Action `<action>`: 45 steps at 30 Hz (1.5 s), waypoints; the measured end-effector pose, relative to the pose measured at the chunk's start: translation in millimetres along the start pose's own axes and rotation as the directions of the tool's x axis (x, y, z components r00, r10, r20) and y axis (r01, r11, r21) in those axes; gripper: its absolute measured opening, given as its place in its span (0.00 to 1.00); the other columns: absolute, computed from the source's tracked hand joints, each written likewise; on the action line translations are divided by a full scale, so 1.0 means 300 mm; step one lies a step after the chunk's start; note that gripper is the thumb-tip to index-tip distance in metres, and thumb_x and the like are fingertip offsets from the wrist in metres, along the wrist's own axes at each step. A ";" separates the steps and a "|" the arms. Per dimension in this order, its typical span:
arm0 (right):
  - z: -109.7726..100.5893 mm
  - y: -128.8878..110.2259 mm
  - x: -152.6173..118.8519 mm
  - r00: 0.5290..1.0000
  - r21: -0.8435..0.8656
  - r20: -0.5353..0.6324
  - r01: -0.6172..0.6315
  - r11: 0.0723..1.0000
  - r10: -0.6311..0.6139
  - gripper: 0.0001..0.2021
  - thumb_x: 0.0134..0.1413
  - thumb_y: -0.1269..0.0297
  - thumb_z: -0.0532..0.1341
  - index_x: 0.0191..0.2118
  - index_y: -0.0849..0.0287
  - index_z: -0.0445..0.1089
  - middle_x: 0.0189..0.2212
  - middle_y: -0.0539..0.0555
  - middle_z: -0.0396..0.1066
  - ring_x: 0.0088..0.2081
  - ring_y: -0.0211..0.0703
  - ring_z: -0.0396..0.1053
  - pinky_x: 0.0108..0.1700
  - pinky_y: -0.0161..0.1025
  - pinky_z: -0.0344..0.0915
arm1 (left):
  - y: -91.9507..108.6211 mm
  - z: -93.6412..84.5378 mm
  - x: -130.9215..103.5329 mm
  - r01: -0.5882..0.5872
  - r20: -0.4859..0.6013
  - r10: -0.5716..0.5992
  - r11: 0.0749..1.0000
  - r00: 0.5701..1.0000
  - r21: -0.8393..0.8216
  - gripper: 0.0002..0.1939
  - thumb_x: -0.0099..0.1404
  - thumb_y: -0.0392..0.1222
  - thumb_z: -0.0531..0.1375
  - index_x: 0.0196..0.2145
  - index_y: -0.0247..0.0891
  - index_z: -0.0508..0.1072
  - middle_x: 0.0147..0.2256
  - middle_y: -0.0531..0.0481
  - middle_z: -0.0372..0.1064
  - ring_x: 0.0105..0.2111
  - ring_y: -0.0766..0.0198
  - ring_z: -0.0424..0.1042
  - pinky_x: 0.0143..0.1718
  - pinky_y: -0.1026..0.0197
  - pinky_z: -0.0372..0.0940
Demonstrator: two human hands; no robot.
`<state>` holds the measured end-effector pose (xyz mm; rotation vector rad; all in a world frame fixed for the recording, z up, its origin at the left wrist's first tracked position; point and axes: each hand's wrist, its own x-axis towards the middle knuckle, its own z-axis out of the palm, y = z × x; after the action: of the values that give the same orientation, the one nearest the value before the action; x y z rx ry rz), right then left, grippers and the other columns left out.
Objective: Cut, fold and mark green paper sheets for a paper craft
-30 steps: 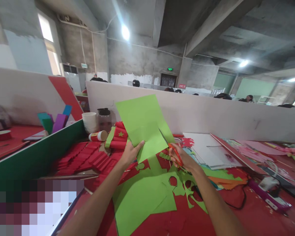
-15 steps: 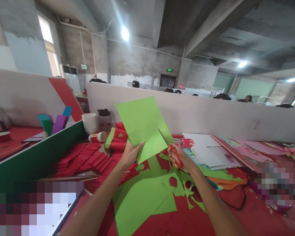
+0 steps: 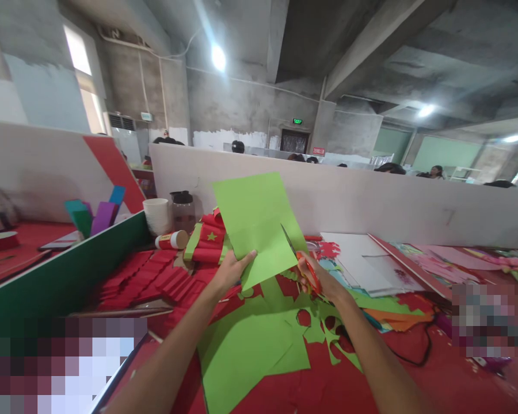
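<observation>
Two hands work at a green paper sheet raised in front of the white partition, above the loose green sheets on the red tabletop. The left hand pinches its lower left edge, thumb on the near face; the right hand is curled round the orange-handled scissors at the lower right. A clean line would call for feeding the sheet squarely into the throat of the blades, closing them in long, even strokes, and lightly tensioning the paper so it does not buckle; the left fingers are best well off the cutting path. The left fingertips are hidden behind the sheet, as is most of the second blade, so how wide the scissors stand cannot be told. Blocky pixels mask both lower corners.
</observation>
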<state>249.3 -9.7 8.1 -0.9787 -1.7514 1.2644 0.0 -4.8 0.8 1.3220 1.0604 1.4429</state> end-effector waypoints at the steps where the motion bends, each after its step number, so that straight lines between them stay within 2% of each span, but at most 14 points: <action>1: 0.001 -0.002 -0.002 1.000 -0.007 0.001 0.002 1.000 -0.002 0.28 0.52 0.35 0.57 0.47 0.54 0.60 0.24 0.45 0.51 0.22 0.35 0.56 0.22 0.33 0.64 | -0.001 -0.002 0.002 0.003 0.028 -0.003 1.000 1.000 0.002 0.25 0.57 0.53 0.67 0.45 0.33 0.72 0.48 0.39 0.75 0.46 0.53 0.75 0.47 0.54 0.71; 5: 0.007 -0.014 -0.005 1.000 -0.002 -0.005 -0.005 1.000 0.005 0.30 0.53 0.34 0.55 0.50 0.54 0.58 0.25 0.44 0.52 0.22 0.36 0.56 0.22 0.34 0.65 | -0.006 -0.008 0.007 0.006 0.083 -0.005 1.000 0.997 -0.007 0.26 0.59 0.53 0.65 0.50 0.35 0.70 0.52 0.40 0.72 0.48 0.54 0.74 0.49 0.55 0.70; 12: 0.010 -0.005 0.013 0.997 0.004 -0.054 -0.058 0.998 0.058 0.29 0.52 0.36 0.58 0.48 0.55 0.58 0.21 0.42 0.52 0.18 0.35 0.56 0.19 0.34 0.66 | 0.002 -0.005 -0.002 -0.023 0.073 0.021 0.999 0.997 0.025 0.26 0.60 0.53 0.64 0.51 0.34 0.70 0.52 0.39 0.72 0.49 0.52 0.74 0.52 0.52 0.68; 19: 0.012 0.011 0.025 0.998 -0.001 -0.056 0.013 1.000 -0.013 0.23 0.52 0.41 0.61 0.40 0.54 0.59 0.18 0.40 0.51 0.15 0.33 0.53 0.15 0.33 0.62 | 0.015 -0.001 -0.005 0.008 0.047 -0.008 1.000 0.999 0.003 0.26 0.57 0.53 0.67 0.48 0.34 0.73 0.51 0.40 0.73 0.49 0.51 0.74 0.49 0.55 0.70; 24: 0.016 0.014 0.021 0.998 -0.009 -0.056 0.038 0.999 -0.038 0.23 0.53 0.42 0.62 0.44 0.54 0.60 0.17 0.41 0.53 0.13 0.33 0.51 0.14 0.33 0.59 | -0.005 -0.002 0.000 0.011 0.039 -0.012 1.000 0.999 0.010 0.29 0.57 0.54 0.66 0.51 0.34 0.70 0.50 0.39 0.73 0.48 0.51 0.74 0.50 0.53 0.69; 29: 0.012 0.017 0.023 0.997 -0.025 -0.072 0.004 1.000 -0.006 0.27 0.54 0.38 0.58 0.48 0.54 0.59 0.17 0.40 0.53 0.14 0.34 0.54 0.15 0.32 0.58 | -0.001 -0.003 -0.002 -0.014 0.053 0.014 1.000 0.999 0.003 0.28 0.57 0.54 0.66 0.49 0.33 0.70 0.49 0.39 0.74 0.48 0.52 0.74 0.51 0.51 0.68; 33: 0.013 0.012 0.020 0.998 -0.031 -0.069 -0.004 1.000 0.002 0.26 0.53 0.35 0.56 0.42 0.54 0.59 0.18 0.41 0.54 0.15 0.34 0.55 0.15 0.31 0.59 | 0.008 0.000 -0.007 -0.014 0.071 0.010 0.999 0.997 0.051 0.26 0.58 0.54 0.65 0.48 0.34 0.71 0.48 0.39 0.74 0.46 0.52 0.75 0.51 0.50 0.68; 37: 0.019 0.009 0.006 0.999 -0.011 -0.026 0.037 0.999 -0.037 0.25 0.56 0.34 0.52 0.36 0.54 0.57 0.18 0.41 0.52 0.16 0.33 0.55 0.17 0.31 0.60 | -0.016 0.005 -0.005 0.030 0.085 -0.035 0.997 0.996 0.067 0.25 0.57 0.55 0.66 0.45 0.34 0.72 0.46 0.38 0.75 0.47 0.51 0.74 0.50 0.52 0.69; 41: 0.018 0.012 0.001 1.000 -0.013 -0.019 -0.008 1.000 0.008 0.25 0.56 0.34 0.51 0.37 0.54 0.57 0.17 0.41 0.52 0.16 0.34 0.56 0.19 0.33 0.62 | -0.043 0.003 -0.003 0.087 0.055 -0.092 0.993 0.994 0.085 0.26 0.55 0.56 0.67 0.44 0.35 0.72 0.45 0.37 0.76 0.47 0.50 0.75 0.47 0.53 0.70; 45: 0.019 0.002 0.004 0.999 -0.003 -0.038 -0.005 1.000 0.005 0.25 0.55 0.34 0.52 0.37 0.53 0.58 0.17 0.41 0.51 0.16 0.36 0.56 0.19 0.35 0.62 | -0.028 0.002 -0.007 0.053 0.076 -0.058 0.996 0.995 0.069 0.28 0.56 0.55 0.67 0.48 0.33 0.71 0.48 0.37 0.74 0.48 0.51 0.74 0.49 0.52 0.69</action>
<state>243.7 -10.9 6.5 -1.0033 -1.7228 1.2392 1.1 -4.8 -7.9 1.3748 1.0938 1.3146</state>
